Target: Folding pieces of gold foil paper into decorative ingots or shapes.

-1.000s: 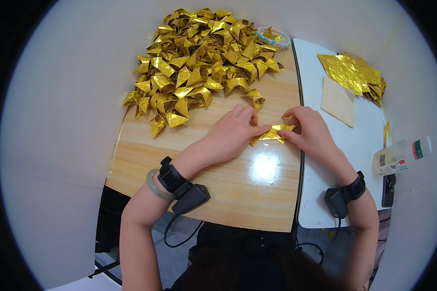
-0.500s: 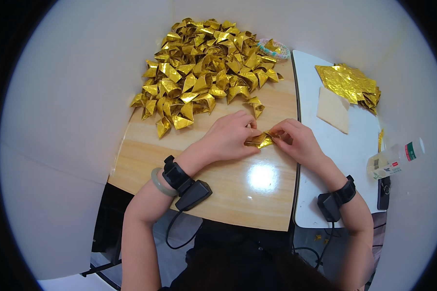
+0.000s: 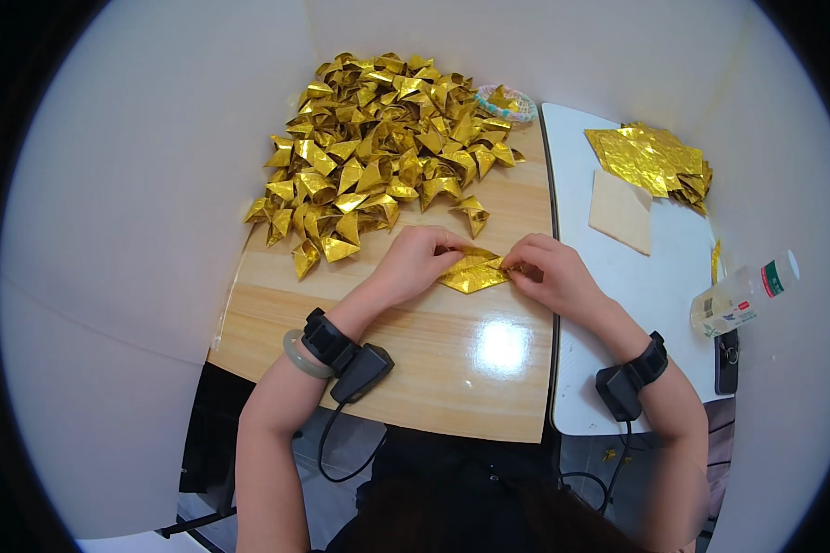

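Gold foil sheet, partly folded, was held between a person's two bare hands at the wood-grain tabletop, toward the tabletop's right edge. The left hand pinched the foil at its left end, its fingers drawn narrow on the material. At the opposite end, the right hand had thumb and fingers brought together on the foil in a similar grip. Both ends of the piece were partly hidden behind the hands, and the full run of its creases could not be told.

Beyond the hands, a heap of folded gold pieces covered the far left part of the wooden surface, with a single folded piece at its near right fringe, close behind the held foil. A pastel ring-shaped rim with gold foil showing inside it stood at the heap's far right corner.

Alongside, across a dark seam, a white tabletop bore a stack of flat gold sheets and, just in front, a cream-coloured square. A clear container with green and red markings leaned at the far right, near a dark flat object.

Black devices were strapped to both wrists, and a pale bangle circled the left forearm.
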Tool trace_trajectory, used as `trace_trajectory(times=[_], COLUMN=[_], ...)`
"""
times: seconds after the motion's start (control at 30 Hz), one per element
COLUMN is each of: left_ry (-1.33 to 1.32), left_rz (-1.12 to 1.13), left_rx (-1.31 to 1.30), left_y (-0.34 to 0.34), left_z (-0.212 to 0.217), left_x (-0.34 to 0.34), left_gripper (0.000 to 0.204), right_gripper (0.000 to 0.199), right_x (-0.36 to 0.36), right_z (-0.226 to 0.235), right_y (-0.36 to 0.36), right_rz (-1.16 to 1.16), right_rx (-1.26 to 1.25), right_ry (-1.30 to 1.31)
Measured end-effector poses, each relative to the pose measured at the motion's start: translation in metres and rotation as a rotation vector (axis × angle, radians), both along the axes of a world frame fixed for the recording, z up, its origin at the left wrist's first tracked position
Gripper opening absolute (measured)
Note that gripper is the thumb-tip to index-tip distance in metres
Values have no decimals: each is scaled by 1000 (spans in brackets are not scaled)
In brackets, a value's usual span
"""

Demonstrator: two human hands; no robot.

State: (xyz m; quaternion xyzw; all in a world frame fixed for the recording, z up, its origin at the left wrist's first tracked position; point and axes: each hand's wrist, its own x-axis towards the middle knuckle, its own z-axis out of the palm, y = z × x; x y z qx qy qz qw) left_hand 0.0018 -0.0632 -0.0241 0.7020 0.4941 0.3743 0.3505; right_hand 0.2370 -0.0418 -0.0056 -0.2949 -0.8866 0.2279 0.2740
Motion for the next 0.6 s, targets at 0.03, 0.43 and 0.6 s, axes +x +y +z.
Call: trace_trajectory(times=[0.03,0.43,0.6], left_ry=[-72,135,71], left_rz=[-48,-156,-153], left_rx=[-31,4,116], left_y=[0,-5,-8], left_z=[1,13,22], left_x=[0,16,26], left_gripper=[19,27,43], right_gripper=[11,24,25], right_x=[0,-8,-17], right_z=[-3,-3,-5], right_y=[2,4,-2], right_rz=[0,-213,-97], right_rx=[32,-102,-549], right_ry=[15,-47,223])
